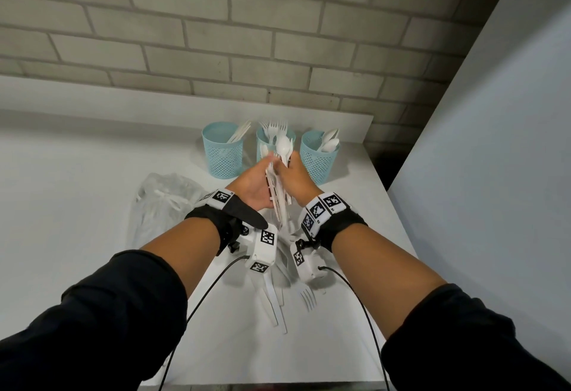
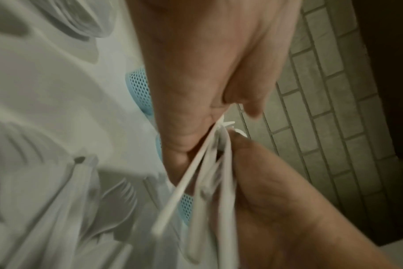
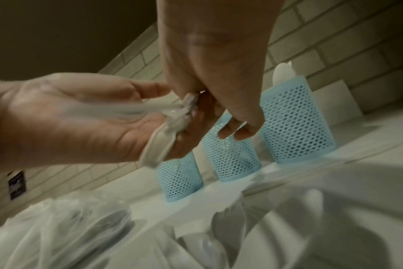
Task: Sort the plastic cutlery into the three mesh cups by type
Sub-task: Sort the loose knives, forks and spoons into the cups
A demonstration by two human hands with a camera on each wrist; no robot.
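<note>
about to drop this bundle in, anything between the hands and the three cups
Nothing visible blocks the way. Both hands, left hand and right hand, hold the cutlery bundle in the air just in front of the middle cup. The left cup and right cup stand open-topped beside it.

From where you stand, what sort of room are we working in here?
Probably a plain kitchen or pantry corner: a white counter set against a pale brick-pattern wall, with three blue mesh cups and a clear plastic bag on it.
</note>
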